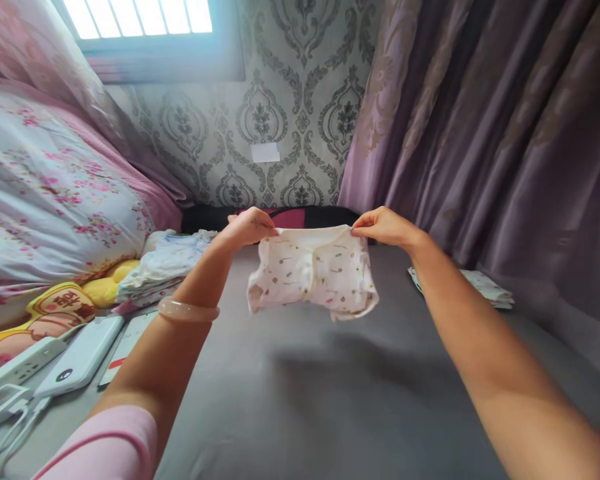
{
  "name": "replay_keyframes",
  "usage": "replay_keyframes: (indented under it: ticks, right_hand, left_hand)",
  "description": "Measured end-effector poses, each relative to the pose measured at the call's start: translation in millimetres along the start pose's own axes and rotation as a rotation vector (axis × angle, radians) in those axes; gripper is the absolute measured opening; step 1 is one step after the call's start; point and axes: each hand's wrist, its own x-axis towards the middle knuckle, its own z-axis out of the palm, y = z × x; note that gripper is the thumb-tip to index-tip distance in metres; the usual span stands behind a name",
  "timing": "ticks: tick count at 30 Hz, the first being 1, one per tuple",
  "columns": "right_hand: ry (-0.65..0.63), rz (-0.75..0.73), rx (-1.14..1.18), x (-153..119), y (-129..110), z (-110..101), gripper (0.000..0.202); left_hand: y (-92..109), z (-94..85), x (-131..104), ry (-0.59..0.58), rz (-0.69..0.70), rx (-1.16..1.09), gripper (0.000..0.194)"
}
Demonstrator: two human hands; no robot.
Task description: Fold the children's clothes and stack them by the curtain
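Note:
A small white baby shirt (305, 273) with a scattered print hangs in the air, stretched between my two hands. My left hand (250, 225) pinches its upper left corner. At the upper right corner, the fingers of my right hand (383, 225) are closed on the cloth. The neckline faces up, and a front seam runs down the middle. Below the shirt, its shadow falls on the grey bed sheet (290, 413). A pale bangle (189, 310) circles my left forearm.
Left of me lie a pile of clothes (170, 260), a yellow cushion (55, 307), a power strip (25, 363), a white power bank (83, 353) and a phone (125, 347). Folded cloth (487, 288) rests at right, beside the purple curtain (460, 133). Patterned wallpaper (305, 87) covers the far wall.

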Motion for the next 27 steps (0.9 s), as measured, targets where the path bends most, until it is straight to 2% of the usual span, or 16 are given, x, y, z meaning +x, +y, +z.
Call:
replay_keyframes:
  ticks: [2,4,6,9,13,16,19,23,27]
  right_hand:
    - [-0.046,-0.029,0.021,1,0,-1,0.034]
    - [-0.154,-0.054,0.062,1,0,-2,0.034]
    - [-0.119,-0.03,0.048,2,0,-3,0.032]
    - [-0.01,0.005,-0.037,3,5,-4,0.031]
    - [-0.104,-0.034,-0.028,3,11,-5,0.037]
    - [-0.053,-0.004,0.039,5,13,-3,0.036]
    - [0.002,-0.02,0.122,10,16,2,0.038]
    - [0.197,-0.029,0.193,18,22,12,0.038]
    - [0.335,-0.054,0.174,29,35,22,0.036]
  left_hand:
    - [-1,1.2,1,-0.026,-0.017,-0.048,0.025]
    - [-4,1.8,2,-0.145,-0.022,-0.157,0.03]
    - [-6,2.6,3,-0.193,-0.036,-0.163,0.03]
    - [-9,5.2,3,-0.186,-0.041,-0.09,0.025]
    - [-13,10.0,5,-0.262,-0.019,-0.267,0.034]
    - [-21,14.2,12,-0.145,-0.091,-0.224,0.036]
    - [-29,19.1,20,-0.001,-0.082,-0.237,0.033]
    - [-34,29.0,23,0.062,-0.058,-0.279,0.032]
    - [-36,42.4,27,0.202,-0.04,-0.263,0.028]
